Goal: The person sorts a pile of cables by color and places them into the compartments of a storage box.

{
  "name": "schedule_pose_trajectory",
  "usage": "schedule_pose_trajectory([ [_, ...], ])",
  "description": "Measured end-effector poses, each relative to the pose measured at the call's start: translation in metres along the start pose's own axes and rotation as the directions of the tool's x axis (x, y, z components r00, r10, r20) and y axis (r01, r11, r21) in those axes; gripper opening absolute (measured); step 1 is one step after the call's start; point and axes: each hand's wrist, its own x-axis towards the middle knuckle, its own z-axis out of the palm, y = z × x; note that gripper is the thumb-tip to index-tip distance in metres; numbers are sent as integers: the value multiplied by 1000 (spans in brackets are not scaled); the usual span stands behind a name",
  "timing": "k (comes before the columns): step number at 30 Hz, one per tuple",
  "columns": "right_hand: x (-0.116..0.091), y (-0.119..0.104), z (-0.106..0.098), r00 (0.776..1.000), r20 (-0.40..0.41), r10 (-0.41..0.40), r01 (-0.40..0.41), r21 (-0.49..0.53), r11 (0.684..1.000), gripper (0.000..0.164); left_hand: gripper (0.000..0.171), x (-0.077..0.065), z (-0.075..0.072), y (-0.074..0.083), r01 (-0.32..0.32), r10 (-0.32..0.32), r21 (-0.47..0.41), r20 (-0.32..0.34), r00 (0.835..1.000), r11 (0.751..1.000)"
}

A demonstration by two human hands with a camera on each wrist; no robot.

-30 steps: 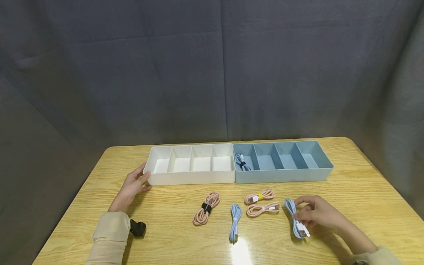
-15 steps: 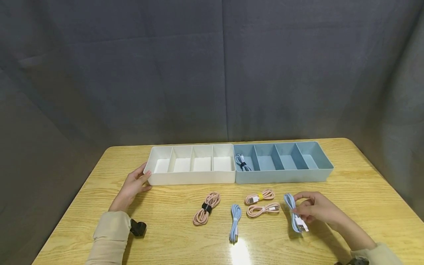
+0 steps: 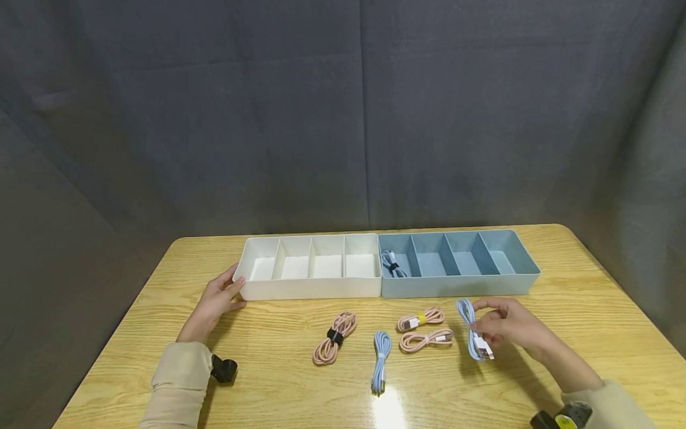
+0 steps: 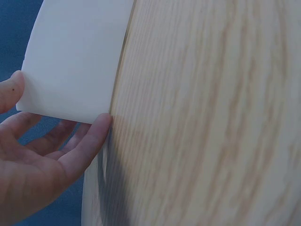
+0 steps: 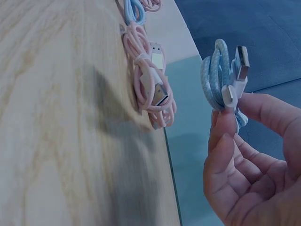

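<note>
head view: toward the lower right of the frame, a held blue cable (image 3: pixel 474 338) hangs just above the bench (image 3: pixel 278 345), apart from its shadow on the wood grain. it is wound into a long, narrow bundle of pale blue loops, tilted so that its white plugs point down and to the right. right wrist view shows the braided, lightly flecked texture of the cord, a white-cased plug with a flat silver metal end, and a smaller white connector beside it. the right hand (image 3: pixel 506 325) has its grip closed down to a pinch, thumb and fingertips together on the cable.

at centre left, the left hand (image 3: pixel 215 298) rests on the end of a white box (image 3: pixel 311 289), thumb at the front corner and fingers spread along the end wall; its grip is wide and relaxed. a blue box (image 3: pixel 455 286) stands against the white one, with a dark-banded blue cable (image 3: pixel 395 265) in its leftmost compartment.

across the lower middle lie a black-banded pink cable (image 3: pixel 334 338), a loose blue bundle (image 3: pixel 381 357), a yellow-banded pink cable (image 3: pixel 420 319) and, just below that, a pale-tied pink cable (image 3: pixel 426 339).
</note>
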Motion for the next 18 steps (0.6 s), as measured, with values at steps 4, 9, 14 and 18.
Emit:
schedule_pose_trajectory([
  [4,2,-5,0,1000,-20,8,-9,-6,1000,48,56,-1,0,1,-1,1,3,0,1000,1000],
  [9,6,-10,-2,999,-36,21,-21,1,1000,49,55,0,0,0,2,-2,4,-1,1000,1000],
  [14,11,-13,-5,999,-29,16,-15,20,1000,46,56,1,-1,-1,0,0,17,1,1000,1000],
  [18,15,-17,-8,1000,-28,0,1,28,1000,44,56,1,-1,-1,0,0,15,4,1000,1000],
])
